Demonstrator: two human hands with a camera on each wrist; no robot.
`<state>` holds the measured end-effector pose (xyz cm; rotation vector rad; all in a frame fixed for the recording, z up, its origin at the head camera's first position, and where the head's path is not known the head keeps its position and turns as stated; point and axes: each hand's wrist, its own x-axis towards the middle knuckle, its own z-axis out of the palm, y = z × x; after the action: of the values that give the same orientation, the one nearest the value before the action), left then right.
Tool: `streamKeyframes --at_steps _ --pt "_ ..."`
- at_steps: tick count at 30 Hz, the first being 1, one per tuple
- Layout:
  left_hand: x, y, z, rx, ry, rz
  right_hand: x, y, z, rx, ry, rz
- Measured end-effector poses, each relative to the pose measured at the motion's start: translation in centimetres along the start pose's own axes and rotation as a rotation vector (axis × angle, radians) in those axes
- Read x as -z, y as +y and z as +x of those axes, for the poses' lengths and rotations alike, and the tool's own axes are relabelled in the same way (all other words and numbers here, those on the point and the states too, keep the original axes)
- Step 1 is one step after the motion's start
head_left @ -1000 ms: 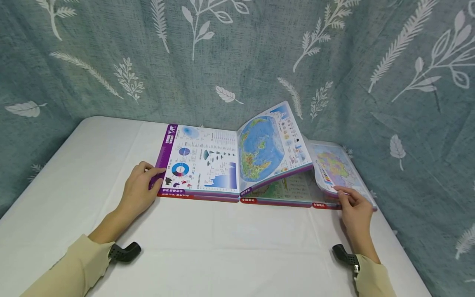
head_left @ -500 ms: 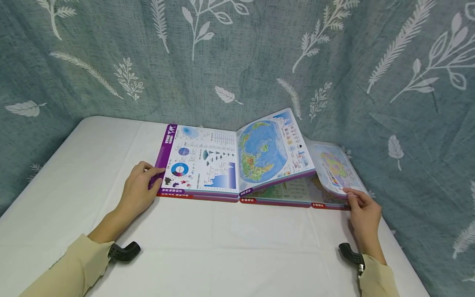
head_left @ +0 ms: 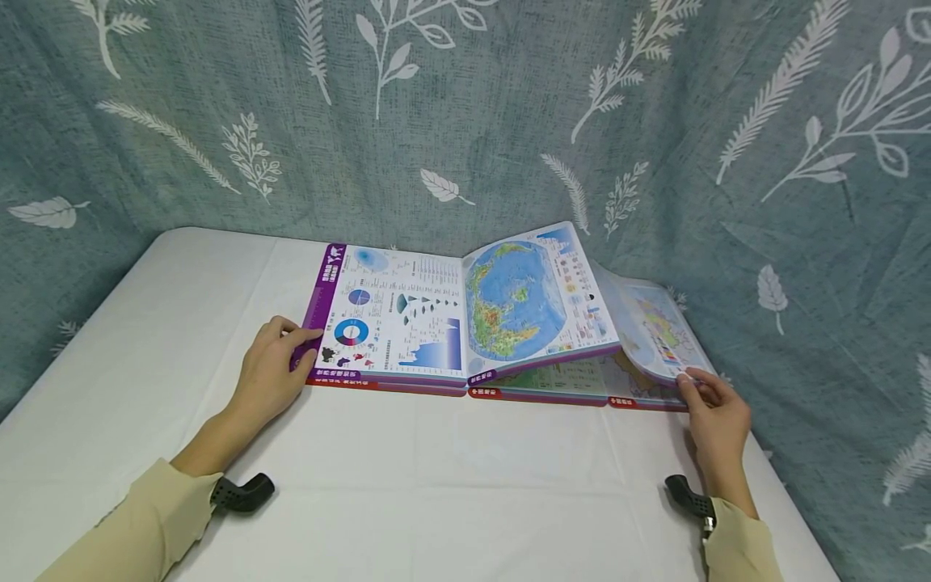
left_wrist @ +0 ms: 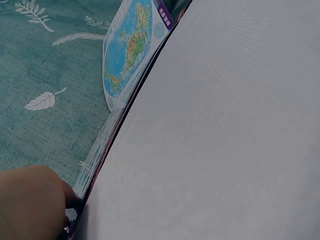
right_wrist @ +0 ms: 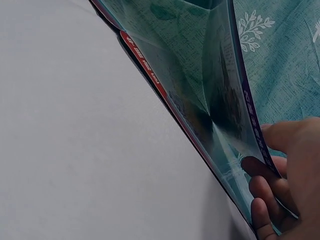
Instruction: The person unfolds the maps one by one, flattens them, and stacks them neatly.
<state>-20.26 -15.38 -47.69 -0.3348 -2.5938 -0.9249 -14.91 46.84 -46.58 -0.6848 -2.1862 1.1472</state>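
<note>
A glossy folding map (head_left: 407, 315) lies spread across the table, its panels printed with charts and maps. My left hand (head_left: 272, 368) holds its purple left edge, index finger on top and thumb at the near corner. In the left wrist view the left hand (left_wrist: 32, 205) hides most of that grip. At the far right, my right hand (head_left: 716, 416) pinches the near corner of a lifted panel (head_left: 658, 331), thumb on one face and fingers on the other, as the right wrist view shows. The world map panel (head_left: 516, 299) stands tilted up between the hands.
Red-tabbed lower panels (head_left: 538, 396) lie beneath the tilted ones. The white tablecloth (head_left: 465, 485) spreads in front of the map. A green leaf-patterned curtain (head_left: 407, 145) hangs right behind it and along the right side.
My right hand has moved right with the lifted panel's corner. The tilted world map panel has sunk lower and swung slightly right. The left hand has stayed in place.
</note>
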Motion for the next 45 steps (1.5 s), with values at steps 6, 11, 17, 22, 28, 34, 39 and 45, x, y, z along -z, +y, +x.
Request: streamKeyframes --at_steps 6,11,17,22,28,34,39,45 --pt "0.1 0.1 0.0 -0.003 0.005 -0.008 0.1 0.3 0.2 -0.004 0.024 -0.029" --pt "0.1 0.2 0.0 -0.003 0.006 -0.011 0.3 0.1 0.1 -0.044 0.038 -0.079" --pt "0.1 0.2 0.1 -0.007 0.008 -0.010 0.5 0.2 0.1 -0.125 0.015 -0.110" --pt "0.1 0.1 0.1 -0.011 0.009 -0.009 0.8 0.3 0.2 -0.142 0.021 -0.162" --pt "0.1 0.1 0.0 -0.005 0.003 -0.002 1.0 0.7 0.6 -0.168 0.046 -0.153" --pt "0.1 0.1 -0.1 0.004 -0.004 0.007 1.2 0.8 0.8 -0.168 0.049 -0.150" --pt "-0.2 0.0 0.1 -0.017 0.001 0.000 1.4 0.7 0.4 -0.162 0.051 -0.205" --pt "-0.2 -0.2 0.2 -0.022 0.004 -0.001 1.1 0.7 0.2 -0.100 0.054 -0.224"
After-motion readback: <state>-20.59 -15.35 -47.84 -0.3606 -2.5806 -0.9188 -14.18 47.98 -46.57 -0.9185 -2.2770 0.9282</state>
